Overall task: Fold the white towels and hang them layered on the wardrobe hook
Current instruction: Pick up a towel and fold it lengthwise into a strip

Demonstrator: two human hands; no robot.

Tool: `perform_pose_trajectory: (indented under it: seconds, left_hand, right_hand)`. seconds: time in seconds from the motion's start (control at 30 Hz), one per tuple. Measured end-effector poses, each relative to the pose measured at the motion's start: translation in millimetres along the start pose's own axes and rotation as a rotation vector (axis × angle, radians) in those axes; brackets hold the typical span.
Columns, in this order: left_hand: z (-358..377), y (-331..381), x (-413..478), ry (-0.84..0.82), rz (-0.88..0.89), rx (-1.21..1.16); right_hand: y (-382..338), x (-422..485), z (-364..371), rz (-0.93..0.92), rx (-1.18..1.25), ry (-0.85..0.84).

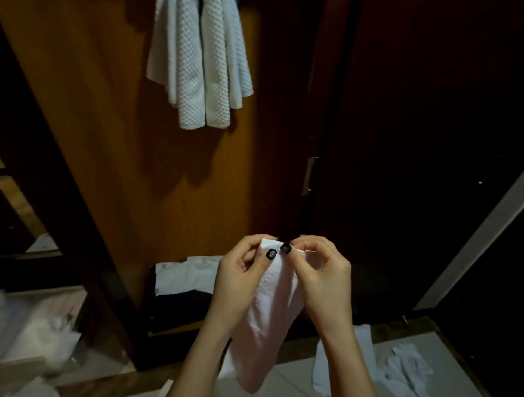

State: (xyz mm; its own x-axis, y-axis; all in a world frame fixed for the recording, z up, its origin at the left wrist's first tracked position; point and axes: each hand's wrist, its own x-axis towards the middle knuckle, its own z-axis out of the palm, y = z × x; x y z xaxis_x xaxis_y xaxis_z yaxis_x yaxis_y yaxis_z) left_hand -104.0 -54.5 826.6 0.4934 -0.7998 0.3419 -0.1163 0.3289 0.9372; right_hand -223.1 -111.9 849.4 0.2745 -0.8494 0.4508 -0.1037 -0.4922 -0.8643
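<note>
Fingers of the left hand (242, 278) and right hand (320, 281) are curled, pinching the top edge of a white towel (272, 324) that hangs between them, low before the wardrobe door (103, 123). Higher on the door, hung towels (200, 55) drape in layers.

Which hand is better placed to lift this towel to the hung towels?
Left, probably: the left hand pinches the towel at its top, on the side nearer the hung towels, up and left; the right hand would reach across.
</note>
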Motion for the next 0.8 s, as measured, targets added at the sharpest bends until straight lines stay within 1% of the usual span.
perform_pose_trajectory:
  seconds: [0.1,0.2,0.3,0.37,0.43,0.5,0.63,0.77,0.8]
  left_hand:
    - [-12.4,0.1,-3.3,0.069,0.019,-0.012]
    - [-26.1,2.9,-0.3,0.131,0.050,0.019]
    - [-39.4,5.2,4.6,0.164,0.062,-0.024]
    - [-45.6,6.2,5.4,0.160,0.050,-0.068]
    - [-50.4,5.7,5.5,0.154,0.089,-0.032]
    - [-54.0,3.6,6.8,0.152,0.124,0.004]
    - [-52.5,3.3,4.6,0.151,0.086,0.066]
    - [-55.6,16.0,6.8,0.116,0.288,0.267]
    - [-53.8,14.9,11.3,0.140,0.300,0.330]
  right_hand:
    - [4.3,6.6,-2.4,-0.021,-0.137,-0.170]
    - [12.0,19.1,-15.2,0.017,-0.286,-0.353]
    - [15.2,23.9,-28.2,0.129,-0.255,-0.438]
    - [15.7,23.0,-31.3,0.190,-0.220,-0.424]
    - [14.0,19.5,-31.9,0.201,-0.205,-0.380]
    - [11.4,16.3,-31.6,0.179,-0.152,-0.331]
    - [6.5,13.7,-31.5,0.116,-0.113,-0.253]
    - [2.0,14.4,-41.1,-0.035,-0.025,-0.162]
    - [0.1,17.5,-40.6,-0.058,-0.045,-0.151]
